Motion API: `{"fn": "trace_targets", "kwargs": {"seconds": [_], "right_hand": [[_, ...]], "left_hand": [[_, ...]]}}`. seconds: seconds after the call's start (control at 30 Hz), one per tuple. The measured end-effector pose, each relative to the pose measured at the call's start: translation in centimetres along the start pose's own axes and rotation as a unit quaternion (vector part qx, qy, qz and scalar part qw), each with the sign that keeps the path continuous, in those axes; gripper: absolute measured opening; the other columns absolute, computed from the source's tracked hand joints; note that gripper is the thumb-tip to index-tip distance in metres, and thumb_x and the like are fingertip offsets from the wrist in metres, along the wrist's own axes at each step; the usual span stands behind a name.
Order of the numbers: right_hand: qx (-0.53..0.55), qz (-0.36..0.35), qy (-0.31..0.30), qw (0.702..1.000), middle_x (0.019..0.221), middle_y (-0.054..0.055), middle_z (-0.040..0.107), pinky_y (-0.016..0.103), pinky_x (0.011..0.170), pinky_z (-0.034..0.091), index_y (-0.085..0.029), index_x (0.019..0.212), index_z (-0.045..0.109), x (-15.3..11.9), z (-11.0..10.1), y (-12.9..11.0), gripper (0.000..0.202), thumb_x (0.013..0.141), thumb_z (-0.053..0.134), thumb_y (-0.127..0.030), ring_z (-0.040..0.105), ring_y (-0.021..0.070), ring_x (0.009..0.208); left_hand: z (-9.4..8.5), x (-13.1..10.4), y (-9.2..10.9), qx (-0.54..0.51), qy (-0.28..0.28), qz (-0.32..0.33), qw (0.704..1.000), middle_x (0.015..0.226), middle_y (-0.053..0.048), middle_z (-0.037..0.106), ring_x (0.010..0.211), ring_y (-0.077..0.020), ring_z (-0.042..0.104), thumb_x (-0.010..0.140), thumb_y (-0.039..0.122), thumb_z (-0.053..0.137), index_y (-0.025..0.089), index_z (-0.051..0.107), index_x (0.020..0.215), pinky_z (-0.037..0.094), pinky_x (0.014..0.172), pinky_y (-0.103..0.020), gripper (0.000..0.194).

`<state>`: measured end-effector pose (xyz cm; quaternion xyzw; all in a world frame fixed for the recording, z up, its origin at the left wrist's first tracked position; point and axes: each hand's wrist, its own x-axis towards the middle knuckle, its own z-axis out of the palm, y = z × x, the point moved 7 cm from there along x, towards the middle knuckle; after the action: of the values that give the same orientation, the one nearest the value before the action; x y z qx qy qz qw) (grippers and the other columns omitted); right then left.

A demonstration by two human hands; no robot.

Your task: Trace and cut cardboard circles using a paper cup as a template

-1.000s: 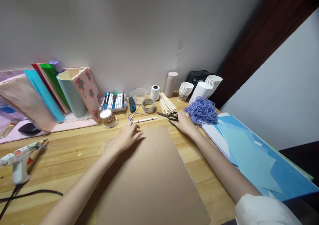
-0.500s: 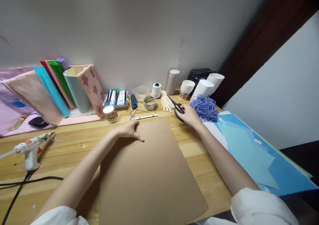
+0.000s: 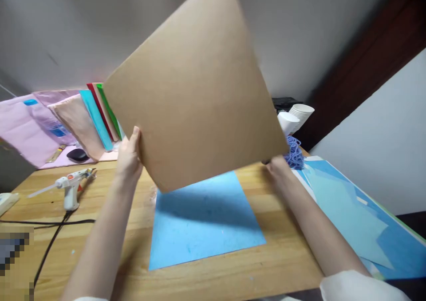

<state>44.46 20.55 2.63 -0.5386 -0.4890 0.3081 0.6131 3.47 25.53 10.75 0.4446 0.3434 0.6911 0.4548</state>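
Observation:
A large brown cardboard sheet (image 3: 196,92) is raised and tilted above the wooden table. My left hand (image 3: 131,154) grips its left edge, the thumb on the near face. Close to its lower right corner is my right hand (image 3: 277,164), blurred, its fingers partly hidden; a small dark bit shows beside them, too little to identify. A blue sheet (image 3: 206,225) lies flat on the table under the cardboard. Purple yarn (image 3: 294,153) sits just beyond my right hand.
On the left are a white glue gun (image 3: 70,185) with a black cable, a black mouse-like object (image 3: 78,155) and upright coloured sheets (image 3: 96,119). White paper cups (image 3: 301,112) stand at the back right. Blue and pale sheets (image 3: 346,212) cover the right side of the table.
The cardboard has come up off the table, uncovering the blue sheet and blocking the view of the markers and tape behind. The scissors my right hand held are now mostly hidden. The view has shifted left.

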Motion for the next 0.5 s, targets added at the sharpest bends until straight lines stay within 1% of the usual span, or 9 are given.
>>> {"fn": "trace_targets", "kwargs": {"seconds": [0.03,0.07,0.13,0.2,0.23,0.3,0.37,0.43,0.5], "right_hand": [[0.028,0.008,-0.015,0.999,0.069,0.001,0.058,0.024,0.043,0.038,-0.021,0.078,0.047,-1.1,1.1,0.4,0.037,0.071,0.061,-0.055,0.044,0.0085,0.045],[0.059,0.018,-0.033,0.998,0.074,0.002,0.060,0.025,0.044,0.040,-0.021,0.080,0.048,-2.4,2.4,0.8,0.040,0.070,0.061,-0.057,0.044,0.0083,0.045],[0.177,0.059,-0.083,0.979,0.085,0.005,0.063,0.027,0.050,0.044,-0.022,0.085,0.050,-5.5,5.4,1.8,0.044,0.070,0.062,-0.062,0.048,0.0098,0.051],[0.247,0.096,-0.129,0.956,0.092,0.006,0.064,0.030,0.057,0.048,-0.023,0.089,0.050,-8.7,8.4,2.2,0.048,0.068,0.066,-0.062,0.055,0.0133,0.060],[0.261,0.105,-0.141,0.949,0.090,0.005,0.065,0.030,0.058,0.049,-0.024,0.090,0.050,-9.9,9.6,2.1,0.049,0.066,0.068,-0.062,0.056,0.0136,0.060],[0.248,0.107,-0.150,0.951,0.085,0.004,0.065,0.032,0.065,0.052,-0.023,0.091,0.053,-11.4,11.3,1.3,0.044,0.066,0.074,-0.052,0.060,0.0164,0.066],[0.204,0.086,-0.130,0.966,0.091,0.005,0.066,0.036,0.081,0.051,-0.021,0.094,0.056,-11.2,11.8,0.2,0.038,0.068,0.076,-0.041,0.064,0.0206,0.083],[0.152,0.054,-0.088,0.983,0.100,0.006,0.065,0.039,0.094,0.046,-0.020,0.096,0.058,-10.2,11.3,-0.8,0.035,0.069,0.076,-0.035,0.062,0.0231,0.099],[0.117,0.031,-0.048,0.991,0.101,0.005,0.066,0.040,0.098,0.044,-0.020,0.096,0.059,-8.9,10.2,-1.2,0.037,0.068,0.076,-0.035,0.060,0.0240,0.103]], "left_hand": [[-0.3,-1.0,-0.5,-0.027,0.050,0.016,0.998,0.108,-0.004,0.069,0.109,-0.0188,0.061,0.077,0.039,0.068,0.019,0.063,0.104,0.050,0.092,-0.026,0.034],[-0.5,-2.2,-1.3,-0.054,0.097,0.013,0.994,0.109,-0.003,0.069,0.110,-0.0179,0.060,0.079,0.038,0.067,0.020,0.063,0.105,0.050,0.092,-0.026,0.031],[-1.0,-5.0,-3.8,-0.104,0.189,-0.046,0.975,0.108,-0.003,0.070,0.107,-0.0170,0.062,0.082,0.038,0.063,0.020,0.063,0.102,0.052,0.089,-0.027,0.027],[-1.1,-7.8,-6.0,-0.132,0.245,-0.106,0.955,0.105,-0.004,0.070,0.103,-0.0168,0.064,0.083,0.041,0.061,0.018,0.065,0.095,0.054,0.085,-0.027,0.026],[-0.9,-9.1,-6.9,-0.141,0.251,-0.132,0.948,0.104,-0.005,0.071,0.101,-0.0164,0.065,0.083,0.040,0.062,0.017,0.066,0.093,0.055,0.084,-0.026,0.025],[-0.3,-10.9,-8.2,-0.155,0.238,-0.169,0.944,0.106,-0.006,0.071,0.102,-0.0152,0.064,0.081,0.031,0.066,0.016,0.067,0.093,0.054,0.083,-0.023,0.019],[0.1,-12.0,-9.0,-0.156,0.204,-0.197,0.946,0.108,-0.006,0.070,0.104,-0.0148,0.064,0.077,0.021,0.069,0.016,0.068,0.095,0.054,0.083,-0.022,0.019],[0.3,-12.5,-9.3,-0.147,0.153,-0.227,0.950,0.105,-0.007,0.071,0.103,-0.0166,0.064,0.073,0.016,0.071,0.015,0.070,0.094,0.054,0.085,-0.024,0.022],[0.1,-12.7,-9.2,-0.142,0.087,-0.262,0.951,0.097,-0.008,0.073,0.100,-0.0199,0.066,0.070,0.018,0.072,0.014,0.071,0.089,0.054,0.087,-0.028,0.019]]}}
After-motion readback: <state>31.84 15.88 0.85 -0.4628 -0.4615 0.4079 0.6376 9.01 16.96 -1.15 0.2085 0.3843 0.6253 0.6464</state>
